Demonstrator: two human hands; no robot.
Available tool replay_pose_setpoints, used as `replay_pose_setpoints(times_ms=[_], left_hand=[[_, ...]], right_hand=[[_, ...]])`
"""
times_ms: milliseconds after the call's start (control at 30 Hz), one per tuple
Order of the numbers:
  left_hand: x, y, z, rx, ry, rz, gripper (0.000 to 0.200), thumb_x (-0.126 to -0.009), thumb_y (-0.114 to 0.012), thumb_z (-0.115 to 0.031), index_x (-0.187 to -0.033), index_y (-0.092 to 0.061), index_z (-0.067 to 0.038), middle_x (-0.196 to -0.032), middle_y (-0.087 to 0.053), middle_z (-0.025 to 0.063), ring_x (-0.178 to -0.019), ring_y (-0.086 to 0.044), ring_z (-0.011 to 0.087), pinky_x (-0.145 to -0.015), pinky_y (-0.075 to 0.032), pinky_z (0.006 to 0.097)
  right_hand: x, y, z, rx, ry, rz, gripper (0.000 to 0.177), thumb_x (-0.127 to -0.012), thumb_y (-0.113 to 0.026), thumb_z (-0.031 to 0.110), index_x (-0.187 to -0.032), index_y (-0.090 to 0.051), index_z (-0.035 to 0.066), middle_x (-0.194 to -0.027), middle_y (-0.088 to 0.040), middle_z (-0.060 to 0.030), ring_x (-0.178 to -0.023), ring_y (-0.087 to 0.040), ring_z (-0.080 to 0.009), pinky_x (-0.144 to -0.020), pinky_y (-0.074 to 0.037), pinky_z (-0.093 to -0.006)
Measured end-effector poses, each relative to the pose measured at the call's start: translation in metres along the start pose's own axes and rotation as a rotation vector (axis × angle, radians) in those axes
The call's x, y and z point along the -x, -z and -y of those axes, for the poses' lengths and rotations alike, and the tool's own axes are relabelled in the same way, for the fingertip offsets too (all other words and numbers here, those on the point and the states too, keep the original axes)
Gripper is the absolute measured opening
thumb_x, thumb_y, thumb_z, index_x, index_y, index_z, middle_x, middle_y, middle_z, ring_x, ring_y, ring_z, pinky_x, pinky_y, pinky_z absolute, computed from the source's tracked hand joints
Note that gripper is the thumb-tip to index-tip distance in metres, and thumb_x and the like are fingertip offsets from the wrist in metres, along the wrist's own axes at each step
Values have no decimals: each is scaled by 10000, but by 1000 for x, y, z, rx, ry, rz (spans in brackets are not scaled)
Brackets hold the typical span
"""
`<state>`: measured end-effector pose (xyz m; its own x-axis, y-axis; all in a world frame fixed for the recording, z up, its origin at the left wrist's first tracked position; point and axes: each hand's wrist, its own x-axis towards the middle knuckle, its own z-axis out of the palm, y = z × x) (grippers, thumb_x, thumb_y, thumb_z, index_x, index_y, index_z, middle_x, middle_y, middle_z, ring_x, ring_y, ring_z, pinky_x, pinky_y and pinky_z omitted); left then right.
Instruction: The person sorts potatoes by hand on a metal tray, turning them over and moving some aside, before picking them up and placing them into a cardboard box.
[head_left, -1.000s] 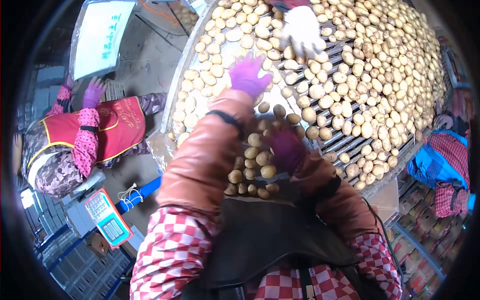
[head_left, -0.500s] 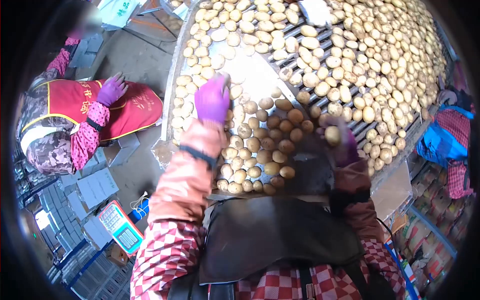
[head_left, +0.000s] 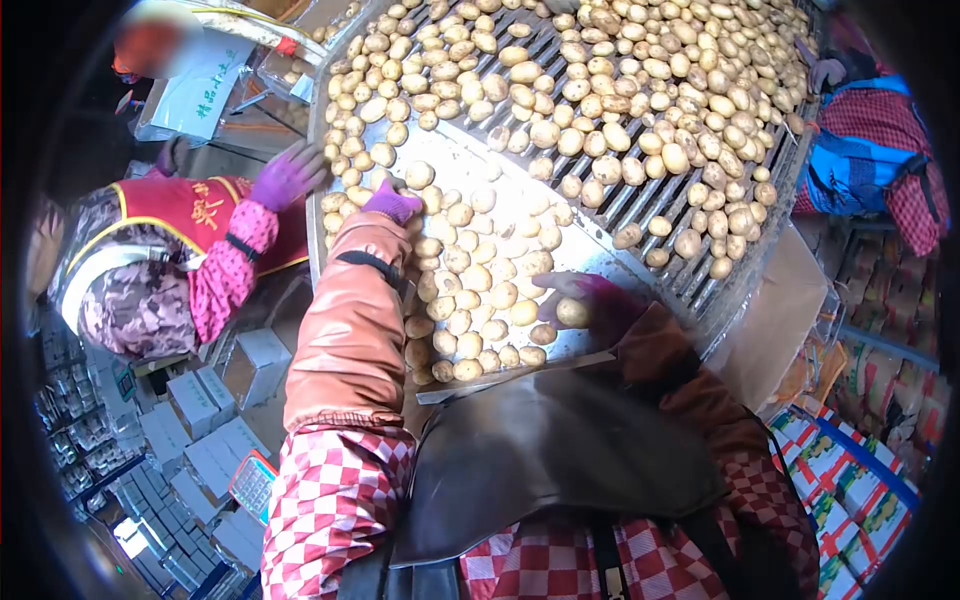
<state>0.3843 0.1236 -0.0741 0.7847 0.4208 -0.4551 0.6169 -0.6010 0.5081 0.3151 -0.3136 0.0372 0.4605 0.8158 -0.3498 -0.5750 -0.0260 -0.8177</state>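
My left hand (head_left: 394, 203), in a purple glove, reaches among the potatoes on the left side of the metal tray (head_left: 590, 250). Its fingers curl downward, and whatever lies in them is hidden; a potato (head_left: 419, 175) sits just beyond the fingertips. My right hand (head_left: 608, 306), in a shaded purple glove, is low over the tray's near right part. A potato (head_left: 572, 312) rests in its grasp, with one finger stretched out to the left. Between my hands lies a loose cluster of potatoes (head_left: 477, 278).
Beyond the tray, a slatted rack (head_left: 570, 150) carries many more potatoes. A co-worker's purple-gloved hand (head_left: 288, 175) hovers at the table's left edge. Another person in a blue vest (head_left: 850, 175) stands at right. Stacked boxes (head_left: 190, 400) fill the lower left.
My view has shifted. My left hand has moved left, nearer the tray's edge. My right hand has come leftward with its potato, over the near cluster. The co-worker's hand has reached toward the table.
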Motion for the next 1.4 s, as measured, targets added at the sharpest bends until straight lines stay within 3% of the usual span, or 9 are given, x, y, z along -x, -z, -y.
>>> replay_pose_setpoints(times_ms=[33,300,433,600,800,900,967,1133,1400], left_hand=[[15,3,1,102,-90,141,743,-737,-721,-394,-1329,-480,-14,-1121,-663,209,-1056,-643,352,-929,-494,409],[139,-31,-40,352,-370,-53,627,-758,-731,-332,-1322,-507,-176,-992,-673,147,-909,-668,245,-825,-525,347],[260,-51,-104,244,-402,437,627,-861,-696,-301,-1409,-466,-104,-1043,-678,142,-958,-646,233,-861,-510,358],[254,-78,-60,-231,-960,-121,520,-844,-650,-337,-1299,-563,-102,-1275,-584,158,-1223,-505,384,-1028,-378,484],[282,-39,6,-313,-736,-237,346,-815,-654,-256,-1134,-618,-127,-1139,-595,136,-1054,-556,372,-869,-440,493],[256,-21,-27,-151,-700,-399,125,-826,-626,-209,-881,-640,-98,-730,-569,156,-694,-571,350,-622,-437,470],[219,-4,-60,-120,-652,-442,123,-863,-583,-144,-945,-651,-83,-829,-614,202,-794,-599,378,-708,-475,468],[126,15,-97,-635,-39,130,203,-878,-593,-200,-1046,-626,-91,-932,-618,192,-862,-608,363,-764,-481,446],[163,-22,-76,287,-344,-162,358,-902,-608,-290,-1207,-585,-105,-1096,-623,177,-971,-623,339,-855,-491,411]], right_hand=[[0,0,-7,43,26,16,627,-975,-497,449,-1323,-489,-72,-978,-656,-112,-864,-623,-164,-829,-513,-323],[8,-27,1,-169,-206,-178,584,-1003,-483,400,-1432,-398,13,-1163,-602,-182,-1008,-629,-246,-788,-544,-356],[13,-29,-16,-265,2,-52,613,-998,-498,376,-1498,-280,96,-1265,-556,-169,-1012,-622,-262,-756,-541,-341],[35,12,-42,-630,36,-55,482,-988,-526,321,-1409,-372,143,-1085,-548,-78,-803,-583,-184,-566,-483,-260],[206,79,-13,-660,376,-762,290,-991,-542,262,-1215,-512,80,-1070,-587,-120,-846,-589,-201,-647,-555,-267],[299,179,-61,233,308,-1280,404,-975,-564,259,-1299,-481,33,-1163,-584,-127,-977,-608,-224,-764,-546,-301],[329,202,-64,423,235,-1457,448,-966,-572,233,-1337,-468,3,-1211,-580,-134,-1056,-598,-225,-845,-527,-325],[188,93,-24,573,226,-1075,509,-925,-591,200,-1396,-473,46,-1291,-570,-135,-1195,-528,-238,-1018,-417,-353],[92,2,-12,-293,-1,-524,569,-937,-628,237,-1426,-422,31,-1338,-551,-157,-1204,-535,-222,-1015,-430,-332]])
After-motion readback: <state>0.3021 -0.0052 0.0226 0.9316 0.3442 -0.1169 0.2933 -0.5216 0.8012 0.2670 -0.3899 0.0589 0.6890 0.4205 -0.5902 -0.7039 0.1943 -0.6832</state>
